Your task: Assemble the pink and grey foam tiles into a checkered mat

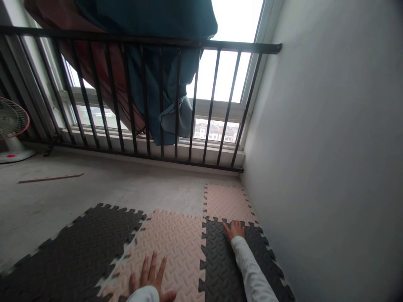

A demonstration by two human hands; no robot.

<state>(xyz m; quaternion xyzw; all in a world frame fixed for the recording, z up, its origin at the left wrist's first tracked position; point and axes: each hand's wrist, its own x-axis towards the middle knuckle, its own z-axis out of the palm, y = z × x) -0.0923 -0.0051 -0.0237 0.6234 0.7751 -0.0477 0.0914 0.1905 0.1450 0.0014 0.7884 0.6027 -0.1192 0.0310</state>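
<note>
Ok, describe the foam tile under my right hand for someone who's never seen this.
Follow the white wall down to the floor. The dark grey puzzle-edged foam tile nearest that wall has the right hand flat on its far edge. Its left neighbour and far neighbour are pink; the other dark tile lies askew, far left.

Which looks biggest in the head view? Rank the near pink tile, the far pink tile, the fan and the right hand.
1. near pink tile
2. far pink tile and fan look alike; the fan is cropped and farther off, so unranked
3. right hand, smallest
</note>
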